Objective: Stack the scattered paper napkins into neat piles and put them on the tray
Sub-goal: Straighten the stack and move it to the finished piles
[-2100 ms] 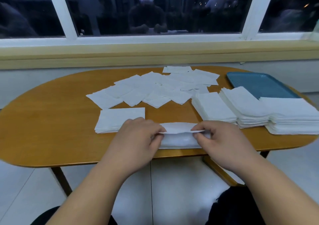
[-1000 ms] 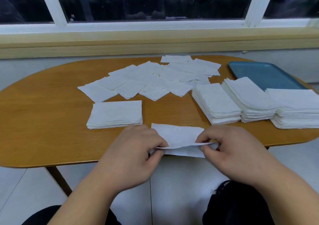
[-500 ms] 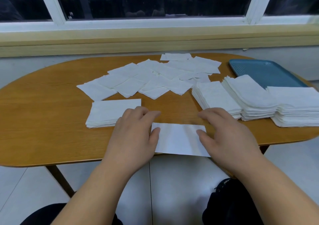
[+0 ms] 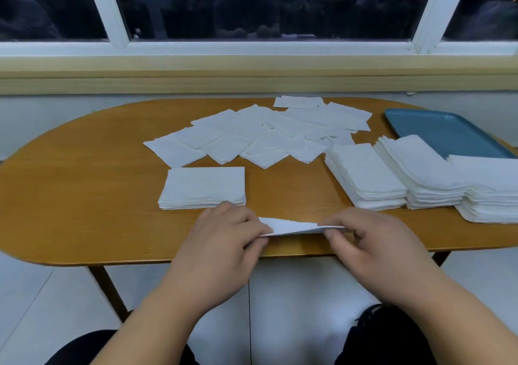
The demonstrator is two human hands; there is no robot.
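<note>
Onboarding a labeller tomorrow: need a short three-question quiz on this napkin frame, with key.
1. True or false: the left hand and right hand both pinch one napkin.
2. How many neat piles are in view: A two, B four, C six?
3. On which side of the table is the tray?
Key: 1 true; 2 B; 3 right.
</note>
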